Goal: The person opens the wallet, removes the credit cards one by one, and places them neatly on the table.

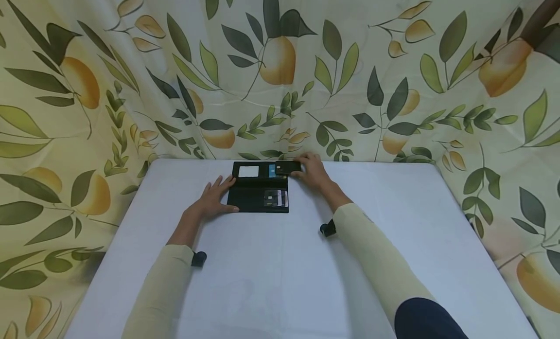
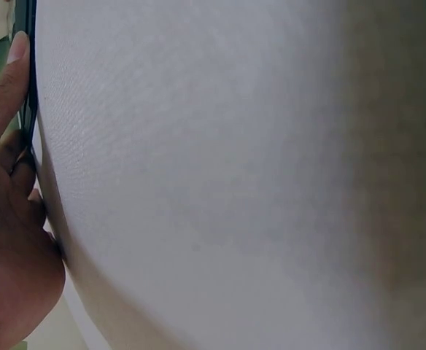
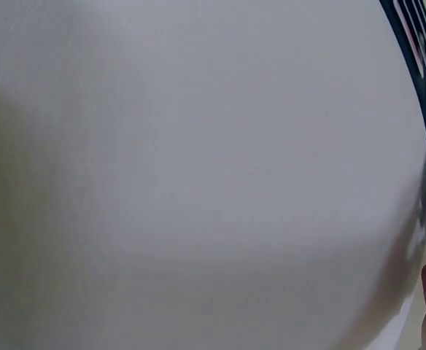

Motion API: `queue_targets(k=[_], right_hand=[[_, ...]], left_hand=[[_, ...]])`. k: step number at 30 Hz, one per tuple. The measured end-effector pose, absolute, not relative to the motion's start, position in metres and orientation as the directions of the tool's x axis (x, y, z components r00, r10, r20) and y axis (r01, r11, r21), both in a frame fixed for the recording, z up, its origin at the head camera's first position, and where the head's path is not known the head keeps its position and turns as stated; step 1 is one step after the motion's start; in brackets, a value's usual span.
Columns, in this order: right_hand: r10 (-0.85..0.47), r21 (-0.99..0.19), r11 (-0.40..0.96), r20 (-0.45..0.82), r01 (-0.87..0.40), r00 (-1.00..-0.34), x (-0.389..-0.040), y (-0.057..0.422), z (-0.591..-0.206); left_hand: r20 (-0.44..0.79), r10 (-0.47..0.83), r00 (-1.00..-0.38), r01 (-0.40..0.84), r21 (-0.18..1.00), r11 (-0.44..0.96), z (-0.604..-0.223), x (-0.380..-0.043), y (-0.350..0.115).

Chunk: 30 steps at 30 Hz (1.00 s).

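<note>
Left hand (image 1: 213,201) spread against black wallet (image 1: 247,198), right hand (image 1: 313,171) pinching dark card (image 1: 286,168) (both arms (image 1: 164,283) stretched forward).

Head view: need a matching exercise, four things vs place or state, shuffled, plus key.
Things:
1. wallet
2. left hand
3. right hand
4. backdrop cloth

Place or state:
A. printed with leaves and orange fruit
B. pinching a dark card
C. lying open on the white table
D. touching the left edge of a black item, fingers spread

Pairs: 1-C, 2-D, 3-B, 4-A
</note>
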State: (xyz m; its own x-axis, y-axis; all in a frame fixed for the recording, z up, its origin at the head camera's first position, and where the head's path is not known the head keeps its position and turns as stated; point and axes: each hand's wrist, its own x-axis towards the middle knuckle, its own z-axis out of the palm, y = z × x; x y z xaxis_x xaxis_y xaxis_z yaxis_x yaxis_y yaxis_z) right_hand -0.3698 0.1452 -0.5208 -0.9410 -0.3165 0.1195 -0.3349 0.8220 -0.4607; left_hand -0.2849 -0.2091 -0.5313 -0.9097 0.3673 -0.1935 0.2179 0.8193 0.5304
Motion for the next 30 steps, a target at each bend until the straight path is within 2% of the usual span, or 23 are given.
queue_targets(k=[30], right_hand=[[-0.261,-0.456,0.849,0.075,-0.266,-0.962,-0.365,0.177,-0.526]], left_hand=[[-0.184,0.366,-0.912,0.216,0.543,0.812,-0.527,-0.282,-0.207]])
